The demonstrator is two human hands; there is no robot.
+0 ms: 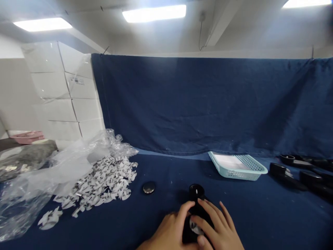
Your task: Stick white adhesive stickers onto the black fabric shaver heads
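Observation:
A black plastic part with a round, cup-like end (196,191) lies on the table in front of me, its lower body mostly covered by my hands. My left hand (168,231) is closed around its left side, the index finger bent over the top. My right hand (220,225) reaches over from the right. Its thumb and index finger are at a small grey-white plastic piece (195,227) set in the black body, while the other fingers lie along the part. A round black disc with a shiny metal-looking top (148,188) sits to the left, apart from both hands.
Many grey-white plastic pieces (106,184) spill from a clear plastic bag (33,187) at left. A light-blue basket (240,173) holding white paper stands behind to the right. Several black parts (286,177) lie far right. A blue curtain (182,104) and white boxes (62,93) stand behind.

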